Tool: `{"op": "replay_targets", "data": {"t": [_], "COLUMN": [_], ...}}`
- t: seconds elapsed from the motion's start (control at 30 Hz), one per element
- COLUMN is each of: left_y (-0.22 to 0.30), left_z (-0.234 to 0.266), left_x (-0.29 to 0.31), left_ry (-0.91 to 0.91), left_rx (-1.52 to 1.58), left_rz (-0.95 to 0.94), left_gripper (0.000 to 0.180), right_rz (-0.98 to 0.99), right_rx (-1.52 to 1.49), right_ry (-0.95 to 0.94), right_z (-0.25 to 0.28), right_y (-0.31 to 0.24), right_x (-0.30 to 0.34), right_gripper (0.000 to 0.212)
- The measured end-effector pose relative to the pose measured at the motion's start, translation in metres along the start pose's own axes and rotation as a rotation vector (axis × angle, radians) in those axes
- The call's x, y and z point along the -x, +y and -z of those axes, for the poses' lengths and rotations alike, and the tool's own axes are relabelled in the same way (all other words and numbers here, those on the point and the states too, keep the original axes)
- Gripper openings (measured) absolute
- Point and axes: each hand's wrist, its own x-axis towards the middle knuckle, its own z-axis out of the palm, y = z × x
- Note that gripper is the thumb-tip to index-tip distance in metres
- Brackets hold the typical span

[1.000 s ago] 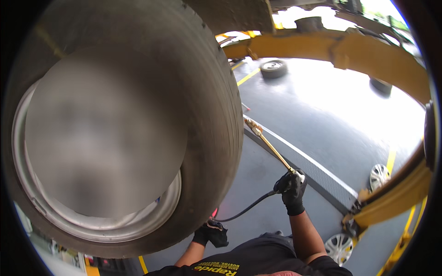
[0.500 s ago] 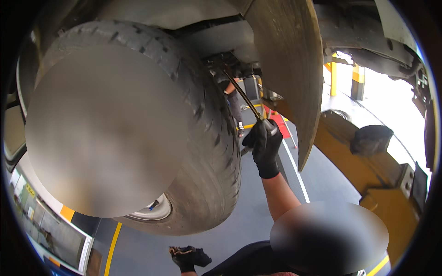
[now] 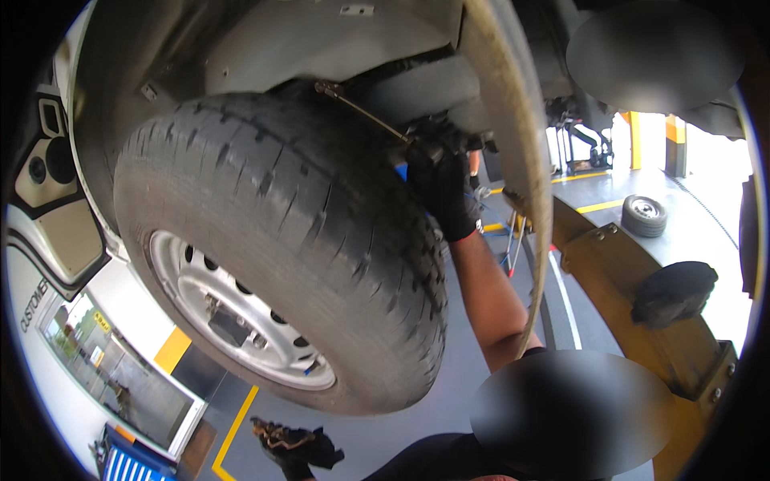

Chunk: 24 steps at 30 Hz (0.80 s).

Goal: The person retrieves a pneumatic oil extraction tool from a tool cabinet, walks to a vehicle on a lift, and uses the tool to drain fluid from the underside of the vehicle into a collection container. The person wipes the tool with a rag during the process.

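Raised behind the tyre, my right hand [image 3: 443, 180] in a black glove is closed round the near end of a long, thin metal ratchet [image 3: 365, 115]. The tool's head reaches into the dark gap between the top of the tyre [image 3: 281, 188] and the wheel arch [image 3: 321, 44]. What the head touches is hidden in shadow. Low in the view, below the wheel [image 3: 241, 313], my left hand [image 3: 301, 450], also black-gloved, is closed round something brown and twisted, too small to make out.
A curved, dirty flap [image 3: 529, 160] hangs just right of my right arm. Beyond it stands a yellow lift arm [image 3: 618, 272] with a black pad [image 3: 675, 293]. A loose wheel [image 3: 644, 215] lies on the far floor. An open vehicle door [image 3: 60, 200] is at left.
My right hand has moved up and deeper behind the tyre, with the ratchet's head now over the tyre's top. The view has shifted, showing more of the wheel. My left hand still holds the brown thing.
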Motion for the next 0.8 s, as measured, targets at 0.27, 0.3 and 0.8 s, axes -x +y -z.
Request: {"op": "replay_targets", "data": {"t": [0.27, 0.3, 0.8], "left_y": [-0.013, -0.014, -0.214], "left_z": [-0.072, -0.069, -0.103], "left_x": [-0.025, -0.029, -0.045], "left_ry": [-0.211, -0.235, -0.032], "left_rx": [-1.273, -1.532, -1.737], "left_rz": [-0.621, -0.805, -1.642], "left_gripper": [0.081, 0.093, 0.091], "right_rz": [-0.970, -1.064, -0.057], "right_rx": [-0.845, -0.849, -0.024], "right_ry": [-0.056, -0.046, 0.097], "right_z": [0.061, 0.067, 0.002], "right_y": [-0.044, -0.048, 0.040], "right_x": [0.070, 0.083, 0.118], "right_gripper": [0.042, 0.042, 0.067]}}
